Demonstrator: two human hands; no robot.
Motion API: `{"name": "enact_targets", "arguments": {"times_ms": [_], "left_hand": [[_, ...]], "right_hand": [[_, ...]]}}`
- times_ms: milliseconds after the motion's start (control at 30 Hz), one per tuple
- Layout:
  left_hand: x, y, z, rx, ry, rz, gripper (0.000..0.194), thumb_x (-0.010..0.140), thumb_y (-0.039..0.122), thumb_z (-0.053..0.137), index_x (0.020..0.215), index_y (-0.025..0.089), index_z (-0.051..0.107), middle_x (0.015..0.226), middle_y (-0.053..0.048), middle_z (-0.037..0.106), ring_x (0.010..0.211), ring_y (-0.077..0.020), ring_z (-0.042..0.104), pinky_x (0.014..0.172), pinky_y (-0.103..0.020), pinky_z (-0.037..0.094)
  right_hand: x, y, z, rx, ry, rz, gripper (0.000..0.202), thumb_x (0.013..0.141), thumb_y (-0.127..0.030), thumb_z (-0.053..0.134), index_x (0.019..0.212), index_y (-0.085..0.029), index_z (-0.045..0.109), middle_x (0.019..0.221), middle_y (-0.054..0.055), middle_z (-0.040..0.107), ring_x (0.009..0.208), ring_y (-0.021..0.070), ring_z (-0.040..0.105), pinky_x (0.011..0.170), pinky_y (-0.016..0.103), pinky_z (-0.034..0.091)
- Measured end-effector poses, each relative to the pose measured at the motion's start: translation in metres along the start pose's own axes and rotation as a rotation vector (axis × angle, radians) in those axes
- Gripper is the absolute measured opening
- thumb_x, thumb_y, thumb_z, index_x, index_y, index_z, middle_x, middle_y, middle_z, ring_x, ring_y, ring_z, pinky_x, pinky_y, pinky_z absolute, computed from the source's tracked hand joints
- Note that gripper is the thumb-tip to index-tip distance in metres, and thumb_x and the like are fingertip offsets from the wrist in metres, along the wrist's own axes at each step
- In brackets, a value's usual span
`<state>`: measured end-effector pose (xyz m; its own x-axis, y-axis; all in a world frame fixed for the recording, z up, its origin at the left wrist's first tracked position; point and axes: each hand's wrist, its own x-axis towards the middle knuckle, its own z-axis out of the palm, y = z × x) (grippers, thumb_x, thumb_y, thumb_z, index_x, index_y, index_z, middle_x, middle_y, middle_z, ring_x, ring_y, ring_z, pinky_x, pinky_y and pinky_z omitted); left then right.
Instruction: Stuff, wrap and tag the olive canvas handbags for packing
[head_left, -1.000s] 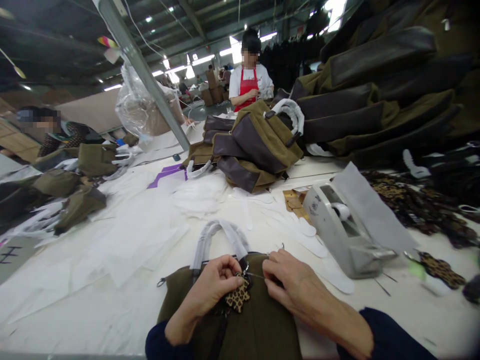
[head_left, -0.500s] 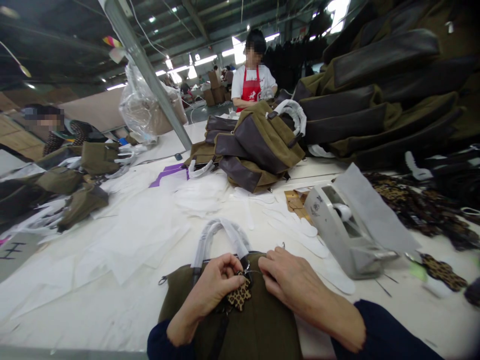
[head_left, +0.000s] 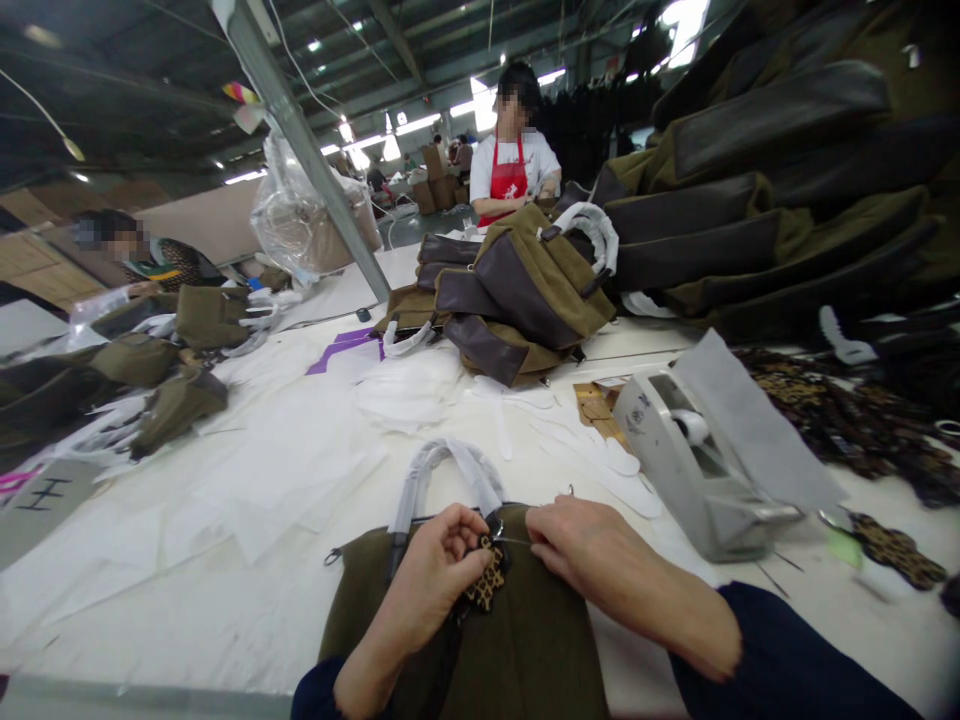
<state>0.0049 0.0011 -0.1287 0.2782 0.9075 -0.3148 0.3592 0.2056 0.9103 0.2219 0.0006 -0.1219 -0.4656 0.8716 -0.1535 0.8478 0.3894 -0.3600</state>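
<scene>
Your left hand point(head_left: 442, 565) pinches the spotty tag point(head_left: 486, 577), your right hand point(head_left: 574, 535) pinches a thin string point(head_left: 516, 541), and a tape holder point(head_left: 697, 460) sits near.

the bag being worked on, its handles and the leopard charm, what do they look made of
Bag: olive woven cloth, perhaps canvas, judging by its matte, softly creased face.
Handles: core hidden; the outside is a thin, whitish, translucent wrap, likely plastic, with wrinkles and shine.
Leopard charm: spotted, flat and fairly matte; printed fabric or faux leather, I can't tell which.
</scene>
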Motion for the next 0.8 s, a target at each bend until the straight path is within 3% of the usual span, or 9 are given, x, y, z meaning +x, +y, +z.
{"name": "enact_targets", "arguments": {"times_ms": [233,500,600,700,800], "left_hand": [[-0.002,-0.007,0.000,-0.150,-0.025,-0.033,0.025,0.079,0.029,0.072,0.095,0.017,0.057,0.077,0.000,0.058,0.072,-0.0138,0.056,0.067,-0.026,0.044],[-0.003,-0.006,0.002,-0.099,-0.021,-0.006,0.024,0.079,0.028,0.073,0.093,0.016,0.058,0.077,0.000,0.059,0.071,-0.0121,0.055,0.065,-0.024,0.044],[-0.003,-0.006,0.003,-0.058,-0.078,-0.019,0.024,0.085,0.038,0.067,0.090,0.017,0.059,0.071,0.001,0.057,0.061,-0.0107,0.053,0.055,-0.021,0.041],[-0.001,-0.006,-0.001,-0.035,-0.138,-0.029,0.032,0.094,0.048,0.049,0.096,0.017,0.058,0.069,0.001,0.057,0.049,-0.0106,0.049,0.044,-0.021,0.036],[0.004,-0.006,-0.007,0.126,-0.017,0.061,0.022,0.093,0.036,0.051,0.103,0.020,0.061,0.071,0.001,0.058,0.055,-0.0134,0.050,0.051,-0.024,0.039]], "right_hand": [[-0.011,-0.006,0.007,0.164,0.057,0.036,0.011,0.092,-0.018,0.059,0.081,-0.020,0.062,0.080,0.002,0.066,0.074,0.0166,0.058,0.063,0.027,0.031],[-0.009,-0.013,0.020,0.113,0.118,0.047,0.011,0.091,-0.018,0.060,0.080,-0.019,0.061,0.079,0.002,0.066,0.072,0.0171,0.058,0.061,0.028,0.030],[-0.001,-0.015,0.028,0.038,0.131,0.024,0.010,0.093,-0.018,0.057,0.084,-0.020,0.061,0.083,0.003,0.067,0.076,0.0196,0.060,0.060,0.029,0.032],[0.007,-0.014,0.038,-0.044,0.146,-0.001,0.008,0.095,-0.016,0.055,0.089,-0.020,0.060,0.086,0.004,0.067,0.081,0.0211,0.062,0.059,0.029,0.034],[0.010,-0.011,0.045,-0.067,0.178,-0.026,0.005,0.095,-0.017,0.056,0.093,-0.021,0.059,0.089,0.003,0.066,0.083,0.0211,0.063,0.060,0.030,0.037]]}}
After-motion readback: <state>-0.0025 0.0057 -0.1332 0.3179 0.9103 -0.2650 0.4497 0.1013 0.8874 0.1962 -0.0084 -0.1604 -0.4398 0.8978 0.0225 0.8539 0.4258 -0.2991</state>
